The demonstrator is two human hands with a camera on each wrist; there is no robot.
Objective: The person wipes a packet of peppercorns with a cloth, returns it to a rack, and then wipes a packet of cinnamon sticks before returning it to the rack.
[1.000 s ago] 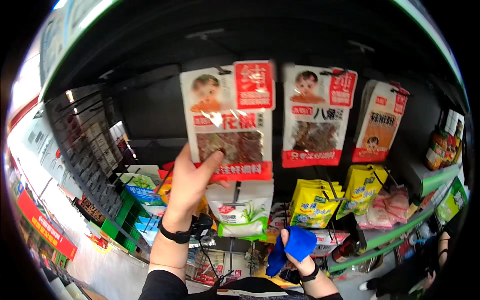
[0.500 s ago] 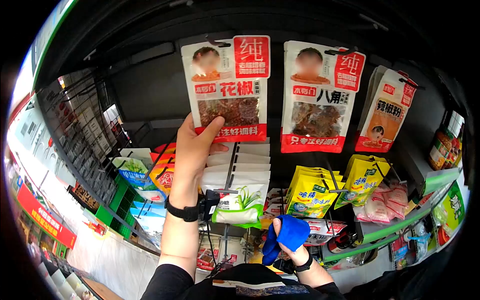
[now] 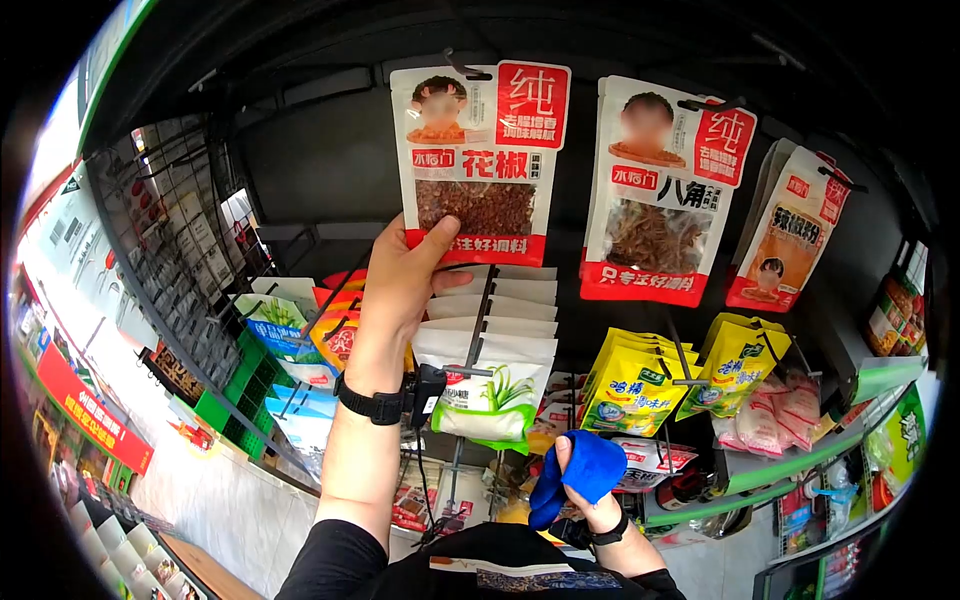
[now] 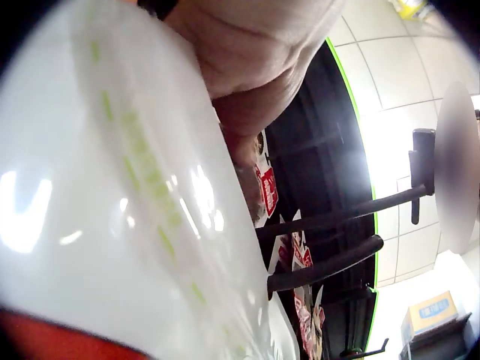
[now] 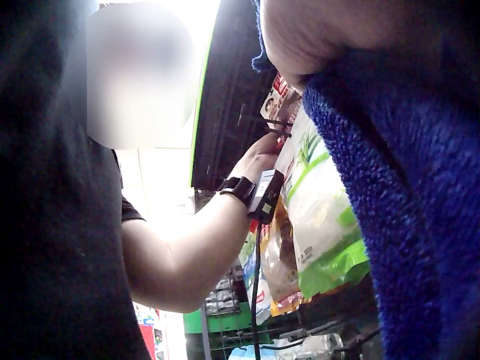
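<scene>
In the head view, the left hand (image 3: 405,275) holds the lower left corner of a red and white spice packet (image 3: 478,190), thumb across its front, the other fingers partly hidden behind. The packet's top is at a black hook. The right hand (image 3: 590,500) grips a bunched blue cloth (image 3: 592,467) low in front of the body, thumb over it. In the right wrist view the cloth (image 5: 420,165) fills the right side, and the left hand (image 5: 262,150) reaches up to the hanging packets. The left wrist view shows part of the left hand (image 4: 255,52) beside a white bag (image 4: 112,172).
To the right hang another red and white packet (image 3: 655,220) and chili powder packets (image 3: 785,235). Below are white bags with green bottoms (image 3: 485,390), yellow packets (image 3: 640,385) and protruding hooks. A green-edged shelf (image 3: 780,470) stands at right, a wire rack (image 3: 190,240) at left.
Over the last second the view has shifted, with the upper packets appearing higher in the frame. The left hand stays on the same packet, and the right hand keeps the blue cloth.
</scene>
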